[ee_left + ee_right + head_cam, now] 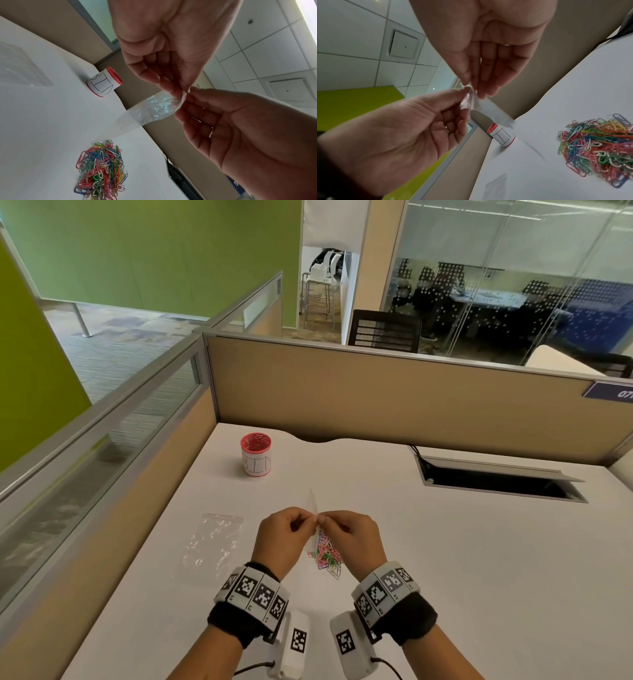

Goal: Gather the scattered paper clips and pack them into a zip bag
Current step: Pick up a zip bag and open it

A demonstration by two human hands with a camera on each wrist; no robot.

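Nearest the head camera, at 6 o'clock, both hands are raised just over the table [445, 542]: the left hand [281, 537] and the right hand [349, 537] meet fingertip to fingertip, each pinching one edge of a clear zip bag [150, 109], apparently at its mouth. From the wrist views the bag hangs slack from the pinch toward 12 o'clock, and nothing coloured shows inside it, so it looks empty. Directly under the hands lies the pile of clips [101, 171], many colours tangled in one heap on the table, touching neither hand. So the gathering seems done, since I can make out no strays elsewhere on the table, though small ones could escape these pictures. What is left, by my reading, is the whole packing: part the lips of the bag, load the heap, and press the seal closed. A second bag [214, 542] lies flat at 9 o'clock of the hands, with a red strip along its far edge; it too appears to hold nothing. At 11 o'clock, well apart, stands a red cup [256, 455] wrapped in a handwritten paper label; its inside is too dim to tell whether anything is in it.
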